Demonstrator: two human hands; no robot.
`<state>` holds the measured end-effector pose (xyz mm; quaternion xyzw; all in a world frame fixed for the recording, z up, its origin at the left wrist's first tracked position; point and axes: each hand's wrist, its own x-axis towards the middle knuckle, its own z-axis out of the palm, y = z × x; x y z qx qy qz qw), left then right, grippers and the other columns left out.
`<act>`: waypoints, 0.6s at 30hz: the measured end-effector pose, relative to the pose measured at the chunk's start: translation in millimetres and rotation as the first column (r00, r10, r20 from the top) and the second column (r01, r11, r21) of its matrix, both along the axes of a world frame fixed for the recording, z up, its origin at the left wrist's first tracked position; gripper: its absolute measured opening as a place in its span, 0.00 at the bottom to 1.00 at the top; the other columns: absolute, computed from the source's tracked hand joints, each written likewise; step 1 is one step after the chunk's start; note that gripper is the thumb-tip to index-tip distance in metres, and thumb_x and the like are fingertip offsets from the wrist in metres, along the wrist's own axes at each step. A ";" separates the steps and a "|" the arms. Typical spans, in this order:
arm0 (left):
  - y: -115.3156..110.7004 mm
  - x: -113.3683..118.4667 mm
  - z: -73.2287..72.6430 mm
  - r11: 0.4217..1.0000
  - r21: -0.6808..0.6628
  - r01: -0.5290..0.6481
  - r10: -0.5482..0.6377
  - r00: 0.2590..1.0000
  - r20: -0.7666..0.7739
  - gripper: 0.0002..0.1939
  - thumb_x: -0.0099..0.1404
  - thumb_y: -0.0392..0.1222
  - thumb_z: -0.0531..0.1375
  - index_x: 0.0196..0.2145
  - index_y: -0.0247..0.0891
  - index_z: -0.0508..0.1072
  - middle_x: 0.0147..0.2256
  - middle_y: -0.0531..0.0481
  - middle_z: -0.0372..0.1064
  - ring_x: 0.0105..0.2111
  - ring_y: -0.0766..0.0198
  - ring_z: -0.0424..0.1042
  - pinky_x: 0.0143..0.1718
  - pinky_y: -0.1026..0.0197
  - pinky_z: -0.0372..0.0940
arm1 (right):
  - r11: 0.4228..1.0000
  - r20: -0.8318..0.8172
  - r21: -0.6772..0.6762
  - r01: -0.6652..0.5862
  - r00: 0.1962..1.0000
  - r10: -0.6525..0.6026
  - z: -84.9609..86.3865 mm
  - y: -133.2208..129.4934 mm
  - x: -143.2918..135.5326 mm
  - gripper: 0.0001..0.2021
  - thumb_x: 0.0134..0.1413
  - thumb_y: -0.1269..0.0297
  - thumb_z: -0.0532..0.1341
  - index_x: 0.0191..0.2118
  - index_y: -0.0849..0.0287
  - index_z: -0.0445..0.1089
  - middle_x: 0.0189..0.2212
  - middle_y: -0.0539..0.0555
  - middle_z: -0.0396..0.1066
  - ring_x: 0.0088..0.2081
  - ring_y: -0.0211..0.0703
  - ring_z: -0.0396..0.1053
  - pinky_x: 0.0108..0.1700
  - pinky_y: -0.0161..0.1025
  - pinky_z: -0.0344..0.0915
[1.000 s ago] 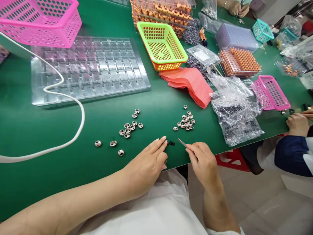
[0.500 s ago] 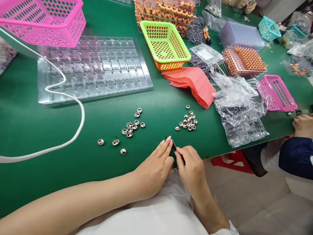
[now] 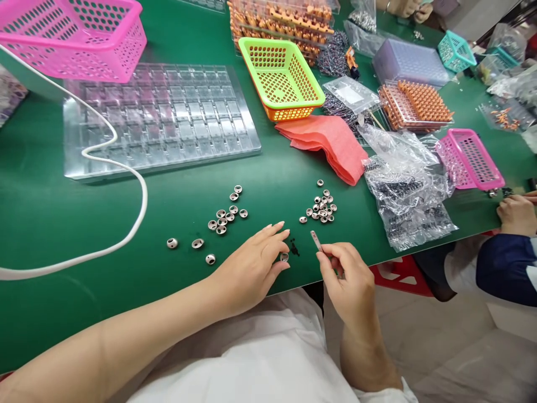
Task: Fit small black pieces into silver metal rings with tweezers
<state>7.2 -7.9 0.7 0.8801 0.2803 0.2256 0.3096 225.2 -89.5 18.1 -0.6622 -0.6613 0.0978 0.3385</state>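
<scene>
Between the thumb and forefinger of my left hand (image 3: 254, 266) is a small silver metal cap (image 3: 284, 257), hollow and open on the side that shows. The other fingers stretch out over the table. My right hand (image 3: 350, 277) pinches a short flat strip-like tool (image 3: 315, 240), its pale tip pointing up and away; its exact kind cannot be told. A little heap of tiny black parts (image 3: 295, 247) lies between both hands. Loose metal caps with holes (image 3: 221, 220) are scattered beyond my left hand, and a tighter cluster of similar caps (image 3: 323, 211) sits beyond my right.
A clear moulded tray (image 3: 168, 120) lies at the left under a pink basket (image 3: 121, 61), with a white cable (image 3: 145, 196) crossing. Farther back are a green basket (image 3: 285, 101), red cloth (image 3: 327, 143) and plastic bags (image 3: 406, 196). Another person's hand (image 3: 516, 212) rests at right.
My hands have moved apart. The right has drawn the tool right and turned it upward; the left has shifted slightly left, uncovering the black parts and the cap.
</scene>
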 end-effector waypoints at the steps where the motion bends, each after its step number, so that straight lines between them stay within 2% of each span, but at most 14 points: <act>1: 2.8 -0.7 0.1 1.000 -0.018 -0.020 0.020 0.999 0.025 0.06 0.77 0.36 0.53 0.47 0.35 0.69 0.57 0.33 0.74 0.66 0.46 0.65 0.61 0.40 0.69 | 0.999 -0.050 0.029 0.025 0.998 -0.024 0.3 -0.5 0.1 0.06 0.65 0.72 0.62 0.45 0.55 0.71 0.36 0.52 0.74 0.32 0.37 0.71 0.33 0.36 0.71; 4: 11.3 -1.7 0.2 0.993 -0.077 -0.084 0.090 0.993 0.081 0.05 0.75 0.38 0.57 0.46 0.36 0.71 0.48 0.40 0.78 0.53 0.51 0.75 0.51 0.48 0.74 | 0.984 -0.235 0.117 0.137 0.966 -0.107 -5.2 -1.2 -2.1 0.07 0.62 0.72 0.64 0.44 0.54 0.69 0.38 0.51 0.73 0.33 0.37 0.73 0.33 0.35 0.74; 7: 18.2 -2.8 2.0 0.979 -0.135 -0.156 0.168 0.982 0.084 0.07 0.74 0.41 0.59 0.45 0.37 0.75 0.41 0.45 0.79 0.41 0.56 0.76 0.43 0.54 0.74 | 0.974 -0.392 0.139 0.179 0.913 -0.112 -14.0 1.5 -3.9 0.08 0.63 0.71 0.64 0.44 0.53 0.67 0.38 0.50 0.73 0.32 0.38 0.75 0.33 0.37 0.77; 9: 20.7 -3.8 4.8 0.959 -0.198 -0.203 0.215 0.976 0.038 0.09 0.73 0.43 0.59 0.46 0.37 0.77 0.38 0.47 0.79 0.37 0.59 0.77 0.41 0.57 0.74 | 0.977 -0.419 0.134 0.164 0.903 -0.094 -16.6 4.5 -2.6 0.08 0.63 0.71 0.64 0.44 0.52 0.67 0.38 0.50 0.73 0.33 0.38 0.76 0.34 0.38 0.78; 11: 21.4 -4.5 8.4 0.934 -0.265 -0.238 0.242 0.970 -0.018 0.11 0.72 0.44 0.59 0.46 0.38 0.78 0.36 0.48 0.79 0.34 0.60 0.77 0.37 0.60 0.73 | 0.987 -0.369 0.117 0.111 0.927 -0.061 -15.3 7.1 1.5 0.08 0.63 0.71 0.64 0.45 0.52 0.68 0.38 0.50 0.73 0.34 0.38 0.76 0.36 0.38 0.78; 14: 20.3 -3.4 13.8 0.908 -0.324 -0.265 0.258 0.964 -0.063 0.13 0.71 0.44 0.59 0.47 0.38 0.79 0.35 0.49 0.80 0.32 0.62 0.77 0.32 0.62 0.72 | 0.995 -0.213 0.075 -0.070 0.973 0.084 -9.8 9.4 11.8 0.10 0.62 0.73 0.63 0.47 0.52 0.70 0.39 0.51 0.74 0.35 0.38 0.76 0.38 0.37 0.76; 16: 19.2 -1.2 16.4 0.901 -0.343 -0.264 0.252 0.964 -0.079 0.13 0.70 0.43 0.59 0.47 0.37 0.80 0.35 0.49 0.80 0.31 0.62 0.77 0.31 0.63 0.72 | 0.979 -0.140 0.024 -0.202 0.969 0.203 -7.4 10.2 19.4 0.11 0.62 0.74 0.63 0.48 0.53 0.70 0.39 0.52 0.74 0.36 0.38 0.75 0.39 0.37 0.75; 18: 18.2 1.6 18.0 0.904 -0.345 -0.254 0.241 0.967 -0.080 0.13 0.69 0.42 0.59 0.46 0.36 0.80 0.34 0.49 0.80 0.30 0.62 0.77 0.32 0.63 0.72 | 0.959 -0.119 -0.034 -0.281 0.954 0.275 -7.7 10.5 26.0 0.10 0.63 0.74 0.63 0.48 0.54 0.70 0.39 0.52 0.75 0.35 0.38 0.74 0.38 0.37 0.74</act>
